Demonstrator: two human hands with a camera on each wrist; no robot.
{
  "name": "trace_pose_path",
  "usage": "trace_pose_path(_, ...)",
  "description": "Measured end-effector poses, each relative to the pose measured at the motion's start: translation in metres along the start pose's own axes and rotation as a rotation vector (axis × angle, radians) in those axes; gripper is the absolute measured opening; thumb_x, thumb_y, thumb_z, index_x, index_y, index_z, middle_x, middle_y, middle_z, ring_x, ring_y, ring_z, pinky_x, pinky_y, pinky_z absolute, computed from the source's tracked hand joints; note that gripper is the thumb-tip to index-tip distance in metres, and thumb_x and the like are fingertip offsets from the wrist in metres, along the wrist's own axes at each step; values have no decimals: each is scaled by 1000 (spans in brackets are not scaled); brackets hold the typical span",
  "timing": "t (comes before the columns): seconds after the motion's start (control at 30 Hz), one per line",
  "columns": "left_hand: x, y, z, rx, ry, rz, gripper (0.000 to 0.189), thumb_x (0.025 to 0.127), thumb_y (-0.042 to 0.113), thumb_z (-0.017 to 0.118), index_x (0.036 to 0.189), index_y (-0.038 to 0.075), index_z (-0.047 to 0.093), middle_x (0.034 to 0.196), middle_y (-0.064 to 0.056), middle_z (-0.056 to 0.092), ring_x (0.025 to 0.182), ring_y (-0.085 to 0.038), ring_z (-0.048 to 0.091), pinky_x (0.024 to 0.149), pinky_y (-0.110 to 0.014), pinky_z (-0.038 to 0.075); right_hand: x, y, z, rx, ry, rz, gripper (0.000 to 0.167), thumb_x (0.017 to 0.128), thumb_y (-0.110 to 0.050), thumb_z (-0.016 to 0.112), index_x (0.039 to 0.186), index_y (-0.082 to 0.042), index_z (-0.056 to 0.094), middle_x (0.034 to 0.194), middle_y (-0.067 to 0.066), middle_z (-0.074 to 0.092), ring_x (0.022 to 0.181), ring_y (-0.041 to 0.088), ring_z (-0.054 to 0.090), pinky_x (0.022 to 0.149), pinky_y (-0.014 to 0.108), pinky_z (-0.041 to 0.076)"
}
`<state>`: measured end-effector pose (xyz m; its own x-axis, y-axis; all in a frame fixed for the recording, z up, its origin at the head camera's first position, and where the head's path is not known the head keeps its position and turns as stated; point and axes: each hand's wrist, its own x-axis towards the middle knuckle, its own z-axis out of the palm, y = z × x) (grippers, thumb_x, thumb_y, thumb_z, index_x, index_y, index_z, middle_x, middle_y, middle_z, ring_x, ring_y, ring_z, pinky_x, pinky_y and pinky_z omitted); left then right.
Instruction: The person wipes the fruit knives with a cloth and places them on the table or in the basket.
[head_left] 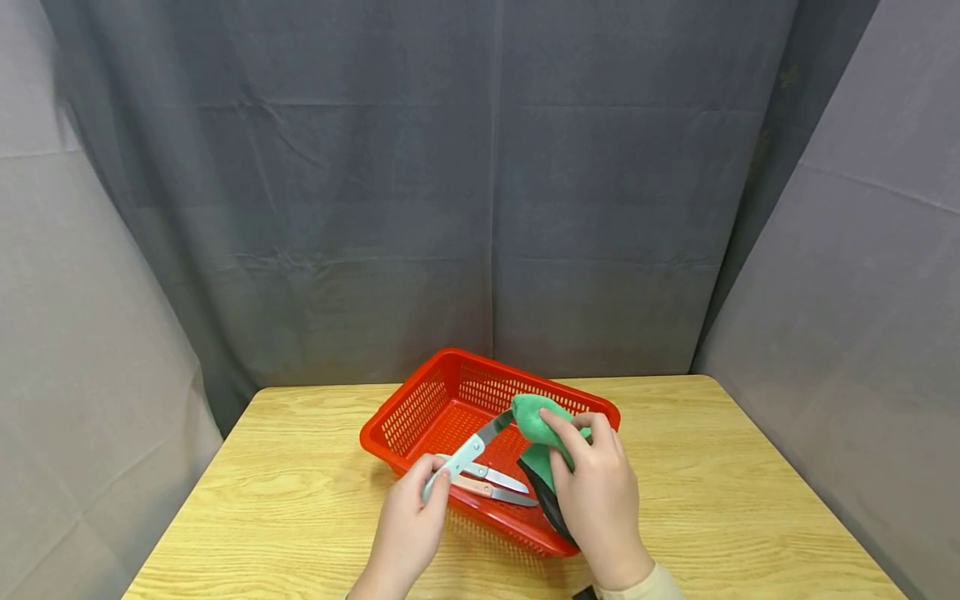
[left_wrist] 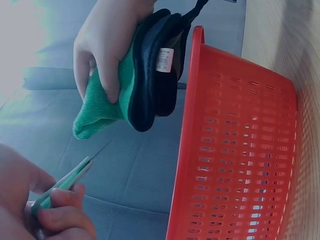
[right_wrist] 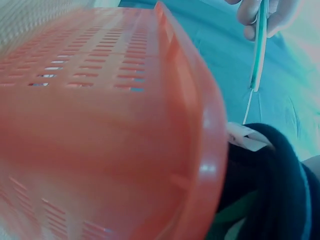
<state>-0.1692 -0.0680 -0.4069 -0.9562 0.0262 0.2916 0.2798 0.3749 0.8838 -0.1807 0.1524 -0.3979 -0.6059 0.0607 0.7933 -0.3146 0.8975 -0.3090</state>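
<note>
My left hand (head_left: 408, 517) grips the mint-green handle of a folding knife (head_left: 467, 454), its blade unfolded and pointing up and right. In my right hand (head_left: 600, 483) is a bunched green cloth (head_left: 534, 418) with thick black edging, pinched between fingers and thumb. A white label (left_wrist: 165, 60) hangs from the black edging in the left wrist view. From the head, the blade's end lines up with the cloth; the left wrist view shows a small gap between them. Below, a second mint-handled knife (head_left: 495, 477) and a pink-handled knife (head_left: 495, 492) lie in the red basket (head_left: 390, 454).
The red basket, with slotted walls, stands at an angle on the wooden table (head_left: 300, 483), under both hands. Grey curtain (head_left: 375, 208) hangs behind the table, and paler cloth walls (head_left: 847, 333) flank it on both sides.
</note>
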Motion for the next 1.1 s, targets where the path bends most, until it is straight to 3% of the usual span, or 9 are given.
trace_pose_path(0.43, 1, -2, 2, -20, 9, -22, 9, 102, 15, 60, 105, 12, 69, 67, 4, 44, 53, -3, 37, 50, -21, 35, -1, -7, -1, 10, 21, -102, 54, 70, 2, 89, 116, -23, 78, 101, 9, 61, 77, 24, 60, 60, 37, 53)
trace_pose_path(0.87, 2, -3, 4, -8, 21, -21, 6, 101, 13, 62, 102, 12, 68, 68, 4, 45, 55, -4, 39, 52, -22, 36, -6, -9, 3, 24, -42, -161, 52, 71, 3, 86, 114, -24, 79, 97, 5, 60, 79, 19, 58, 54, 26, 51)
trace_pose_path(1.1, 2, -4, 5, -8, 22, -23, 6, 100, 13, 62, 101, 14, 68, 69, 4, 47, 56, -4, 39, 53, -22, 37, -8, -10, 5, 23, -65, -167, 52, 70, 1, 88, 114, -26, 78, 97, 2, 60, 76, 15, 55, 50, 22, 44)
